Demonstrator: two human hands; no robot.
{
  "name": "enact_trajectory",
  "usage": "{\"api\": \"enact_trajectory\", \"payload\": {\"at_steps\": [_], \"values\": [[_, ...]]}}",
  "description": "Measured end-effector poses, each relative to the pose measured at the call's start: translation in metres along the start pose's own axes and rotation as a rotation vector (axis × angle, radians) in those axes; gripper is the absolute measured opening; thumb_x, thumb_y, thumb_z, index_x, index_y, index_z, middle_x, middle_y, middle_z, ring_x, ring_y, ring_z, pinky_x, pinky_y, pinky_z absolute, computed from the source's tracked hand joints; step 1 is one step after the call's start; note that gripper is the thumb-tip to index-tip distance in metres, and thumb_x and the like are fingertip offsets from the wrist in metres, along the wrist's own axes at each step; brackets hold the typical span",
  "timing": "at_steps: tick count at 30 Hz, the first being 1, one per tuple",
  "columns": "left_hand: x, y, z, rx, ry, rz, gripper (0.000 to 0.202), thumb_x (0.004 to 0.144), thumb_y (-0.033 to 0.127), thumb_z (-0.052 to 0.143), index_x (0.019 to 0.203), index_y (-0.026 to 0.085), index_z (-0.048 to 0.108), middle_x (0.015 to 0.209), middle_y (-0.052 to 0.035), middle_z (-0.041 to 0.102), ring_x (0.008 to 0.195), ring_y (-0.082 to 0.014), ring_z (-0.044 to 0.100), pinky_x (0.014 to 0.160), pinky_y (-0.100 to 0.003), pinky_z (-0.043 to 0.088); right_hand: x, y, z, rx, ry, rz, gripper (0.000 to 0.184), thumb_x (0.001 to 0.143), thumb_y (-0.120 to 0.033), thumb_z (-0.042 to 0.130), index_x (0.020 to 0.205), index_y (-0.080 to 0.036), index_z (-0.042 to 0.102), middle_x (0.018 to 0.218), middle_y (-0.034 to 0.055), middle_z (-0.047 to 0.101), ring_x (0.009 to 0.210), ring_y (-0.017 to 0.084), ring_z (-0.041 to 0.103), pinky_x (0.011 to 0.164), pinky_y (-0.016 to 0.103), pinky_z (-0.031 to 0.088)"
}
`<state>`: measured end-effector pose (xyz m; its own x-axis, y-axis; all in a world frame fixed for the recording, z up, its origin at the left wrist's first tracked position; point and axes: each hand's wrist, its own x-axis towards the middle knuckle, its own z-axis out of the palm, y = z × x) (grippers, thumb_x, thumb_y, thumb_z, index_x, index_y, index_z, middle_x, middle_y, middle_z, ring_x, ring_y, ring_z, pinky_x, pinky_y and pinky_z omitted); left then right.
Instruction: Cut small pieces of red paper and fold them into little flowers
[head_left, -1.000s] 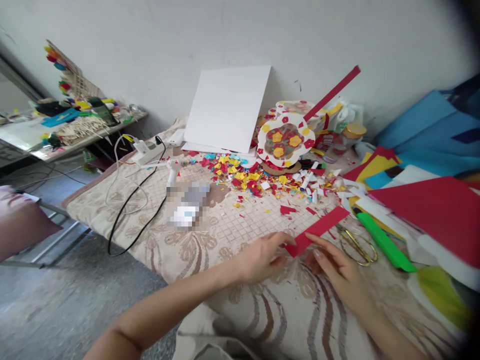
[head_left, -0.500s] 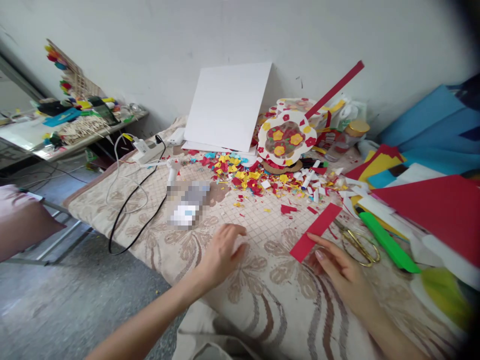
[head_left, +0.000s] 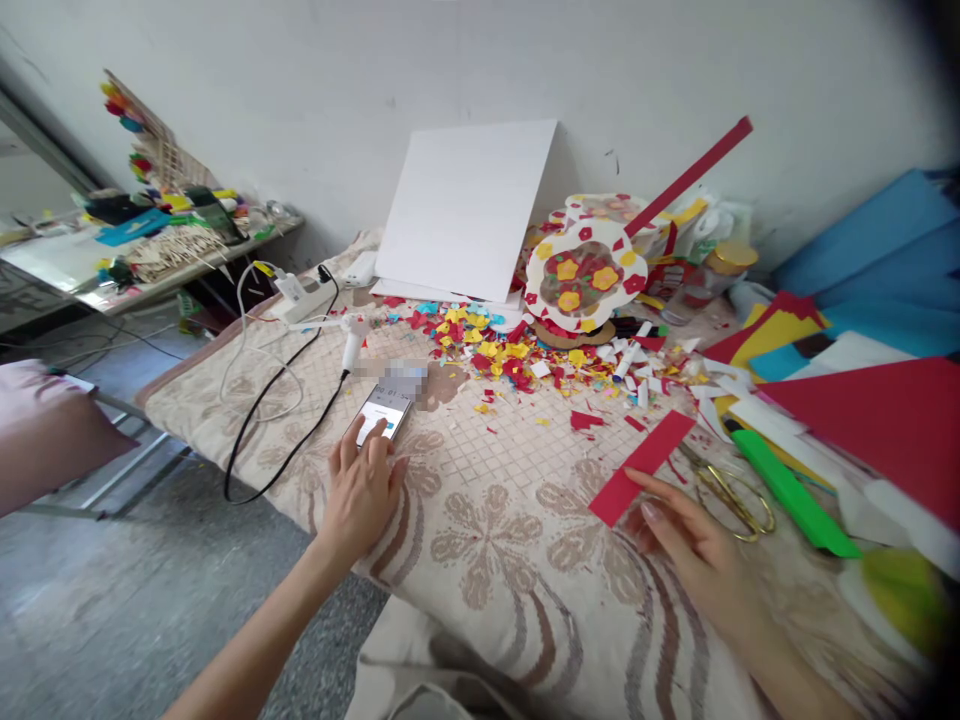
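My left hand (head_left: 364, 490) rests with spread fingers on the lower part of a phone (head_left: 388, 405), which lies on the patterned tablecloth (head_left: 487, 520) with its screen lit. In my right hand (head_left: 679, 525) is a red paper strip (head_left: 643, 468), pinched near its lower end between thumb and fingers. Just right of that strip lie gold-handled scissors (head_left: 726, 490). A green utility knife (head_left: 795, 495) is beside them. Behind, a white flower-shaped fan (head_left: 585, 235) decorated with red and yellow flowers leans upright, its red handle (head_left: 690, 175) slanting up to the right.
Colourful paper scraps (head_left: 502, 350) litter the table before a white board (head_left: 466, 210) against the wall. A hot glue gun (head_left: 351, 345) with a black cable stands left, near a power strip (head_left: 304, 300). Coloured sheets (head_left: 885, 405) pile up at right, near a gold-lidded jar (head_left: 731, 260).
My left hand has moved left from the middle of the cloth onto the phone, fingers now on its screen. My right hand still holds the red strip. The view has shifted slightly.
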<state>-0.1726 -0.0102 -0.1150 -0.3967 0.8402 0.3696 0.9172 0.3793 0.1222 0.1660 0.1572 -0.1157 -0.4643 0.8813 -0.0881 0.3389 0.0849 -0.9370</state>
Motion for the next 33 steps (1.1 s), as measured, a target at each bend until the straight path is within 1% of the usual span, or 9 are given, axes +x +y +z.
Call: {"api": "enact_trajectory", "payload": {"at_steps": [3,6,9,13,17,24,28,33], "values": [[0.003,-0.002,-0.002,0.011,-0.003,0.041,0.009,0.086,0.027,0.049,0.088,0.019,0.047,0.124,-0.0137,0.056,0.131,-0.0356,0.03,0.098,-0.055,0.029,0.0,-0.001,-0.001,-0.001,0.002,0.001,0.041,0.084,-0.042,0.053,0.123,-0.028,0.056,0.073,0.0028,0.065,0.059,0.018,0.059,0.056,0.031,0.054],[0.002,0.0,-0.007,-0.026,0.029,0.061,0.009,0.085,0.027,0.049,0.089,0.02,0.045,0.124,-0.0139,0.055,0.131,-0.0347,0.031,0.097,-0.053,0.03,0.0,0.0,-0.001,-0.008,0.006,0.003,0.041,0.084,-0.042,0.053,0.123,-0.028,0.056,0.074,0.0027,0.066,0.059,0.018,0.06,0.056,0.03,0.054],[-0.003,0.007,-0.011,-0.1,0.062,0.113,0.008,0.085,0.026,0.05,0.088,0.02,0.045,0.122,-0.0127,0.057,0.126,-0.0315,0.039,0.095,-0.05,0.033,0.001,0.001,-0.002,-0.016,0.006,0.0,0.041,0.084,-0.042,0.053,0.123,-0.03,0.056,0.075,0.0022,0.066,0.06,0.018,0.06,0.056,0.03,0.054],[-0.01,0.016,-0.012,-0.177,0.092,0.203,0.005,0.084,0.019,0.051,0.088,0.021,0.048,0.113,-0.0087,0.063,0.117,-0.0271,0.049,0.094,-0.046,0.035,0.002,0.002,-0.001,-0.036,0.015,-0.005,0.041,0.084,-0.042,0.053,0.123,-0.027,0.057,0.074,0.0032,0.066,0.059,0.019,0.06,0.056,0.031,0.054],[-0.013,0.019,-0.008,-0.212,0.105,0.258,0.014,0.083,0.011,0.05,0.093,0.021,0.051,0.108,-0.0063,0.065,0.114,-0.0248,0.051,0.093,-0.044,0.036,0.001,-0.002,-0.001,-0.049,0.018,0.0,0.042,0.084,-0.042,0.052,0.122,-0.026,0.057,0.073,0.0029,0.066,0.059,0.018,0.06,0.056,0.03,0.054],[-0.014,0.018,-0.008,-0.234,0.117,0.285,0.017,0.082,0.01,0.052,0.094,0.021,0.053,0.105,-0.0052,0.067,0.112,-0.0241,0.053,0.092,-0.043,0.038,0.001,-0.001,0.0,-0.042,0.009,0.012,0.041,0.085,-0.042,0.052,0.122,-0.026,0.056,0.073,0.0025,0.065,0.059,0.017,0.06,0.056,0.028,0.054],[-0.014,0.018,-0.007,-0.242,0.102,0.268,0.016,0.083,0.011,0.05,0.094,0.022,0.054,0.105,-0.0055,0.067,0.112,-0.0245,0.054,0.092,-0.044,0.038,0.002,0.003,0.0,-0.028,0.004,0.006,0.041,0.085,-0.042,0.053,0.122,-0.025,0.057,0.075,0.0038,0.066,0.058,0.017,0.059,0.055,0.029,0.054],[-0.014,0.017,-0.004,-0.248,0.09,0.266,0.017,0.083,0.011,0.05,0.096,0.022,0.053,0.107,-0.0055,0.066,0.114,-0.0247,0.052,0.093,-0.044,0.037,0.002,0.002,0.0,-0.009,0.002,0.011,0.041,0.084,-0.042,0.053,0.121,-0.025,0.057,0.074,0.0031,0.065,0.058,0.017,0.059,0.054,0.027,0.055]]}}
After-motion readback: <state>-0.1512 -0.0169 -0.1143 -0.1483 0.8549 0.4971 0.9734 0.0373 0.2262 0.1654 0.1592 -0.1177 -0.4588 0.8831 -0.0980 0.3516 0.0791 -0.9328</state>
